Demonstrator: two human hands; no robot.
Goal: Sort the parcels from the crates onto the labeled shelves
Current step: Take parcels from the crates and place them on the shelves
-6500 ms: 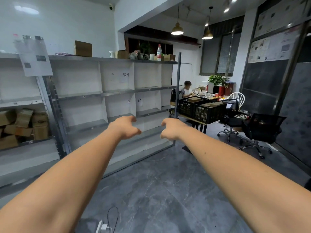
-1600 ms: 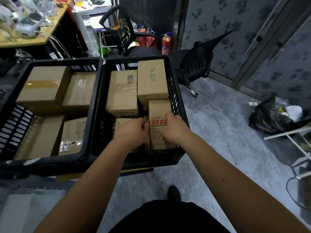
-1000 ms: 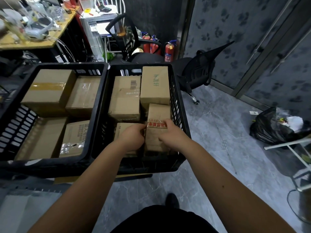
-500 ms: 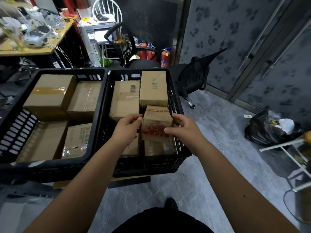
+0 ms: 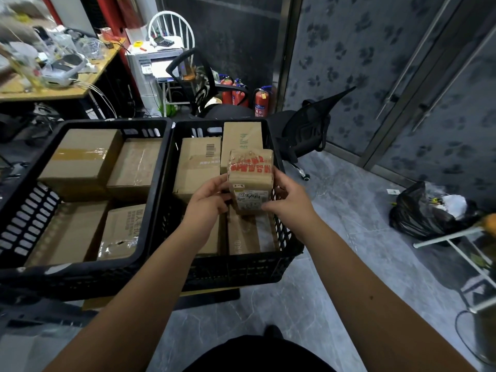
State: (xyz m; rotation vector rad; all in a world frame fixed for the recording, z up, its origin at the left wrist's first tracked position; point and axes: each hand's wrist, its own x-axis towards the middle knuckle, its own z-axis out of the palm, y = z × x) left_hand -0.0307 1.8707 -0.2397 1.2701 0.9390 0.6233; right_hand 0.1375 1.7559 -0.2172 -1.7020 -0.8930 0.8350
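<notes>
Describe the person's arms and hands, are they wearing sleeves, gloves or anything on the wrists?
Both forearms are bare, with no sleeves in sight. The left hand and the right hand wear no gloves, and no watch, band or ring shows. Below, dark clothing shows.

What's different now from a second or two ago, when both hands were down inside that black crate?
The small parcel with red tape has come up out of the right crate, gripped between the left hand and right hand, and tipped so its white label faces the camera. The other boxes in both crates, including the left crate, lie as before.
</notes>
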